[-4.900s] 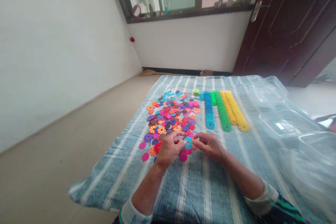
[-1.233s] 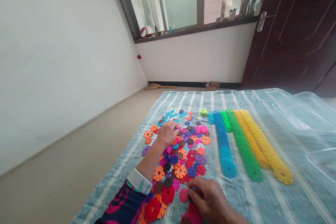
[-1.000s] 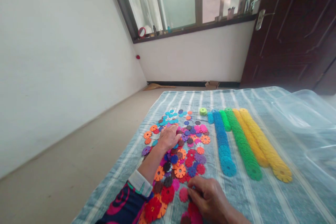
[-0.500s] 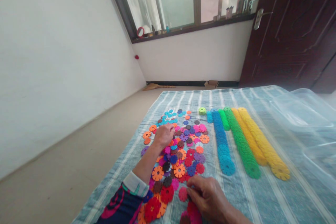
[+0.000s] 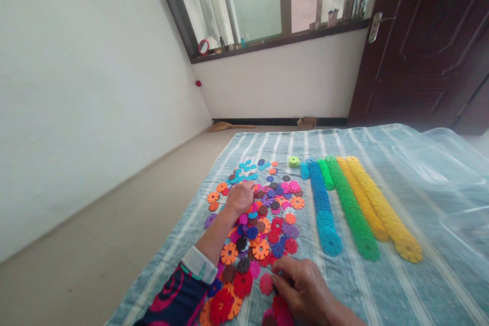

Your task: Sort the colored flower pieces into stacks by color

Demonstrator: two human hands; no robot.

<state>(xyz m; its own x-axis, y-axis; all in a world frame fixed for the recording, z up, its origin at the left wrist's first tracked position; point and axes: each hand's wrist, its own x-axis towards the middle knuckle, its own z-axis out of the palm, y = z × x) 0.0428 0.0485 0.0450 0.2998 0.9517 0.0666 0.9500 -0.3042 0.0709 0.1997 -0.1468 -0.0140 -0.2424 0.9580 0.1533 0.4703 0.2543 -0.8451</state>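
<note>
Flower-shaped plastic discs with notched rims lie in a loose, mixed heap (image 5: pixel 261 249) on a striped cloth. My left hand (image 5: pixel 240 198) reaches over the heap's far left part, fingers stretched out and nothing visible in them. Blue discs (image 5: pixel 248 175) lie just beyond it. Close to me, my right hand (image 5: pixel 305 282) is closed with thumb and forefinger together. What sits between those fingers is hidden, though a small bluish bit shows there. A pinkish-red disc (image 5: pixel 266 283) is at its thumb tip, and red and magenta discs lie partly under the hand.
Overlapping rows of blue (image 5: pixel 323 198), green (image 5: pixel 353 209) and yellow discs (image 5: pixel 382 204) run along the cloth (image 5: pixel 412 285) to the right. A short stack of lime discs (image 5: pixel 294 161) stands at the back. Clear plastic containers (image 5: pixel 439 163) are at the far right.
My left hand has shifted slightly up and right, and its fingers have stretched out from a pinch. My right hand has stayed in place.
</note>
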